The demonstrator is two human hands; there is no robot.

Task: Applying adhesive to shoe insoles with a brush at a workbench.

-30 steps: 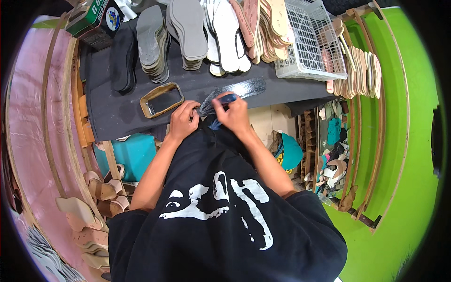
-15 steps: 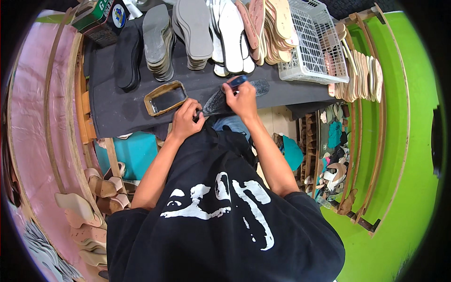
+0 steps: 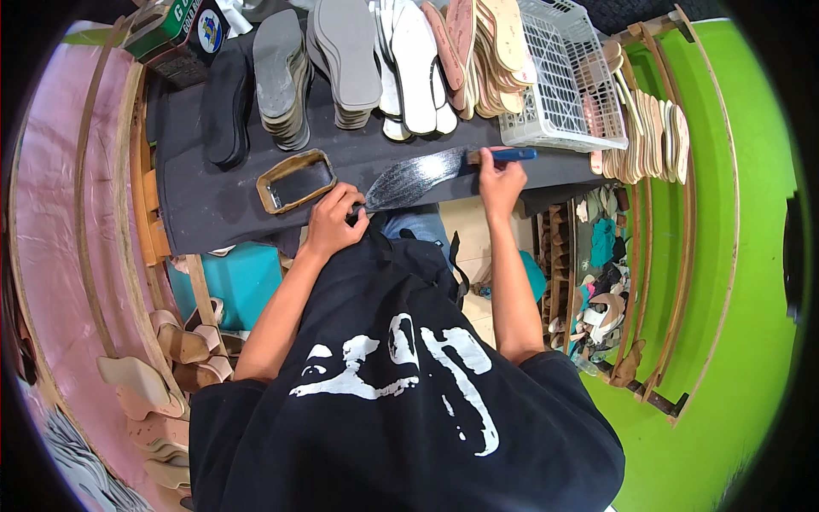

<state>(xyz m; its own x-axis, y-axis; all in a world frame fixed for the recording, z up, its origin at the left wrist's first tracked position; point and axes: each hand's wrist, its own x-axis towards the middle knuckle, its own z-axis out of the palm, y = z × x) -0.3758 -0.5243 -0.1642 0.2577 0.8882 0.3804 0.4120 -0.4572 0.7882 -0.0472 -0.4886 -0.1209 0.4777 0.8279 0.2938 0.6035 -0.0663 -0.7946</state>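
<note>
A dark, sole-shaped piece [image 3: 418, 179] lies slantwise on the black-covered table, its upper face streaked and glistening wet. At its near left end my left hand [image 3: 335, 220] is closed, pinching the tip between thumb and fingers. My right hand [image 3: 502, 186] grips a brush with a blue handle [image 3: 517, 154], whose bristle end rests at the far right end of the piece. Just left of my left hand stands an open, tan-rimmed container [image 3: 296, 162] with dark, shiny contents.
Along the back of the table [image 3: 200, 200] stand a black sole [image 3: 229, 102], stacked grey soles [image 3: 345, 60], white soles [image 3: 416, 77] and beige insoles [image 3: 499, 51]. A white plastic basket [image 3: 563, 128] is at the right, beside more insoles [image 3: 653, 136]. A green tin [image 3: 183, 38] stands far left.
My right hand has swept the brush rightward along the piece to its far end. The surface now looks wetter and shinier. My left hand keeps its hold.
</note>
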